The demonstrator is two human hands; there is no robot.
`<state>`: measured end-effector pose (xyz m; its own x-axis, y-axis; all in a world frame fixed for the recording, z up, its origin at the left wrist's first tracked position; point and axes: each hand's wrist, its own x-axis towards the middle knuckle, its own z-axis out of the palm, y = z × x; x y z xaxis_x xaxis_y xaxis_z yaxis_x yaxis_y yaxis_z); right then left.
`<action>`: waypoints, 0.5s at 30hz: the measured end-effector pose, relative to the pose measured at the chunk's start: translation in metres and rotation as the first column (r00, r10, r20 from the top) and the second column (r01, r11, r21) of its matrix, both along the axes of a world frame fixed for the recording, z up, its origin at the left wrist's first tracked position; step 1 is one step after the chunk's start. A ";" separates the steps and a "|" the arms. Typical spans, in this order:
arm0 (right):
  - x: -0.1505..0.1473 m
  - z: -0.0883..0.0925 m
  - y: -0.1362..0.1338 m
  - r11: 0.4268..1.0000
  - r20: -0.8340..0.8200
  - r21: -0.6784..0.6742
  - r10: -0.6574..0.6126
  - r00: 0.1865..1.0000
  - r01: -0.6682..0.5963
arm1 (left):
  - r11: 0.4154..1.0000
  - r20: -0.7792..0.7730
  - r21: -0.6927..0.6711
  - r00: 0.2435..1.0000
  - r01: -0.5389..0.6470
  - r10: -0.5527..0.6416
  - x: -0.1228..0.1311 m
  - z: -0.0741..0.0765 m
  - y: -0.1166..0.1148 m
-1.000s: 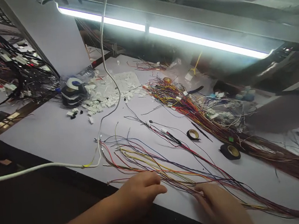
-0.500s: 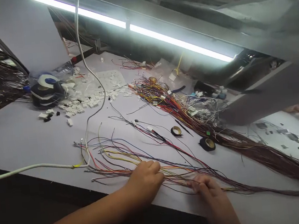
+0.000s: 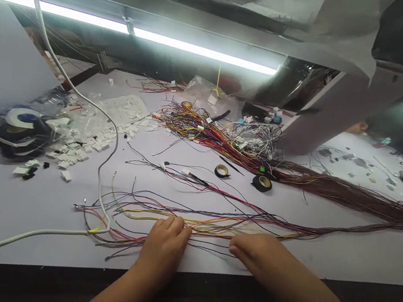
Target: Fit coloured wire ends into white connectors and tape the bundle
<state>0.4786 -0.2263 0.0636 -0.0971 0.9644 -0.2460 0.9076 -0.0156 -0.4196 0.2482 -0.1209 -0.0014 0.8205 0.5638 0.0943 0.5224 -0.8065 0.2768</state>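
Observation:
A spread bundle of thin coloured wires (image 3: 209, 227) lies along the near part of the table, its crimped metal ends fanned out to the left. My left hand (image 3: 166, 243) rests over these wires, fingers curled round some of them. To its right, my right hand (image 3: 258, 250) is closed at the near side of the bundle, thumb and fingers pressed together. Dark wires run up to its fingertips, but what exactly it pinches is hidden. Behind the hands lies a taped red and black wire set (image 3: 205, 183).
Two black tape rolls (image 3: 261, 183) lie beyond the wires, near a thick wire harness (image 3: 218, 142). White connectors (image 3: 72, 155) and a bagged spool (image 3: 23, 131) are at the left. A white cable (image 3: 100, 181) hangs across the table. A lamp (image 3: 191, 49) shines overhead.
The view has swung right, so the table's contents appear further left. My right hand has turned over, its back now up and its fingers more hidden. My left hand stays on the wires.

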 end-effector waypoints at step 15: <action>0.049 -0.035 0.039 0.637 -0.919 -0.281 -0.395 -0.009 0.718 | 0.997 0.074 -0.010 0.994 -0.074 0.074 -0.035 -0.003 0.006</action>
